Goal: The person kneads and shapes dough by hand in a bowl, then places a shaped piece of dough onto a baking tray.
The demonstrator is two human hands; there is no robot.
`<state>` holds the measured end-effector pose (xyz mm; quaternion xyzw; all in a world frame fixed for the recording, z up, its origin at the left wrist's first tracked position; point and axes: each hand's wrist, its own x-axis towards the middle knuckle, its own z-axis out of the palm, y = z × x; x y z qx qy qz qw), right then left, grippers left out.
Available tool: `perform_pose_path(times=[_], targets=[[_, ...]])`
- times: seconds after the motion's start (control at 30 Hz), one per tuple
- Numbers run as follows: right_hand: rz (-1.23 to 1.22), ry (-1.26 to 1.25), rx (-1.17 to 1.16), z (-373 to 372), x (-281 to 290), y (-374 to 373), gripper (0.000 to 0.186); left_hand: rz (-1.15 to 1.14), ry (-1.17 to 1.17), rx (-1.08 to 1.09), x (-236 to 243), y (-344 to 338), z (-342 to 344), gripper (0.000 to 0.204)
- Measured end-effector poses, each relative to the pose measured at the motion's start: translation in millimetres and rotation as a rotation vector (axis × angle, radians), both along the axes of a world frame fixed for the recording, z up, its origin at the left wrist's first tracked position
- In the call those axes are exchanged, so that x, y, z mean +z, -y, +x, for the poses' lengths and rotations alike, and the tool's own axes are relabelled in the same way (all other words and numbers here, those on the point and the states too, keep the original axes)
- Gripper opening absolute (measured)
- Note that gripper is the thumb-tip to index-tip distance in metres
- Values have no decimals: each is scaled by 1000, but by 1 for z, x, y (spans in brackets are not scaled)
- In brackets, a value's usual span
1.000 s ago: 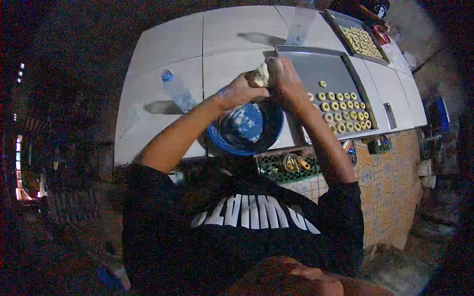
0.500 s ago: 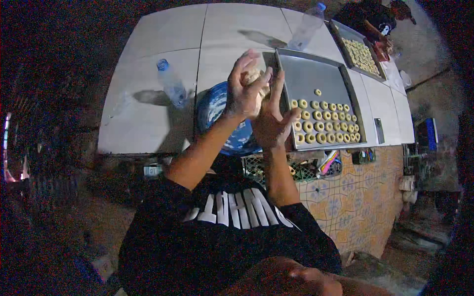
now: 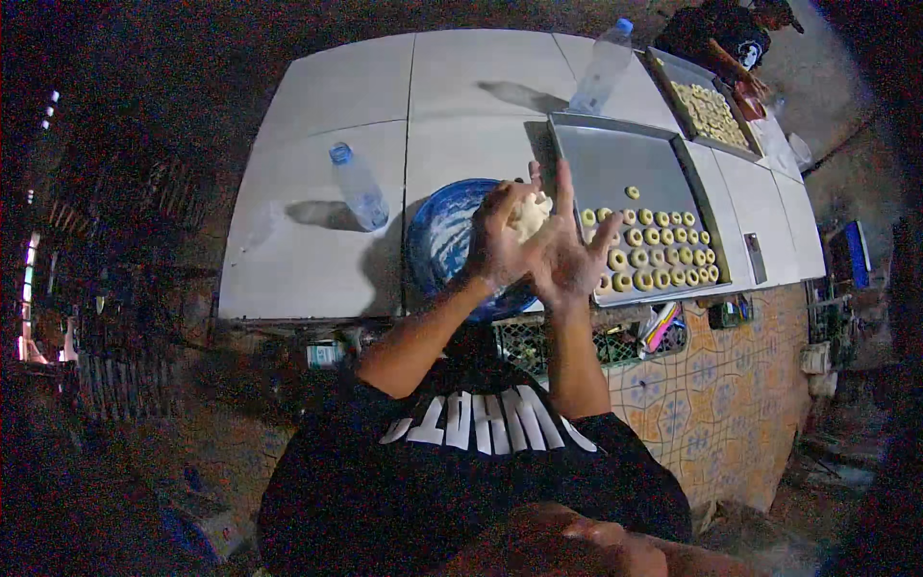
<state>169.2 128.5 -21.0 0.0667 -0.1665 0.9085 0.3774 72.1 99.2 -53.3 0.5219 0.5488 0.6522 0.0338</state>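
Note:
A pale lump of dough (image 3: 530,217) sits in the curled fingers of my left hand (image 3: 493,242), above the blue bowl. My right hand (image 3: 567,262) is pressed against it from the right, palm toward the lump, its fingers stretched up and the thumb spread. Whether a small piece of dough lies under the right palm is hidden. Below both hands stands the blue bowl (image 3: 430,242), its inside smeared with white. Just right of my hands lies a metal tray (image 3: 615,159) with several rows of small dough rings (image 3: 665,256) in its near half; one ring (image 3: 632,192) sits alone ahead of them.
A clear bottle with a blue cap (image 3: 360,188) stands left of the bowl, another bottle (image 3: 603,72) behind the tray. At the far right, a person (image 3: 731,48) is beside a second tray (image 3: 716,113). A phone-like dark object (image 3: 755,258) lies near the table's right side. A crate (image 3: 524,352) is under the edge.
The whole view has shifted, so the table sits lower and further right. My left hand has turned with the dough, and my right hand's fingers have spread wider beside it.

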Motion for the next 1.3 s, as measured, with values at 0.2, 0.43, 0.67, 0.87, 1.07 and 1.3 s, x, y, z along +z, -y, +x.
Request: perform_pose_path(times=[0.2,0.43,0.67,0.87,1.07,1.3], targets=[[-25,-12,84,9,-26,7,93,-129,165,-40,0,7,-9,30],[-87,279,136,0,-73,-1,77,-313,457,-594,-32,26,-6,57],[-133,313,33,1,-77,8,63,-536,-234,-216,-4,41,-4,65],[61,882,-31,4,-69,14,27,-651,-474,136,4,63,-39,78],[229,963,-155,4,-107,-22,41,-485,-212,366,-73,74,-130,56],[682,1083,-322,-36,-105,-6,60,-681,40,-15,-106,64,-157,54]])
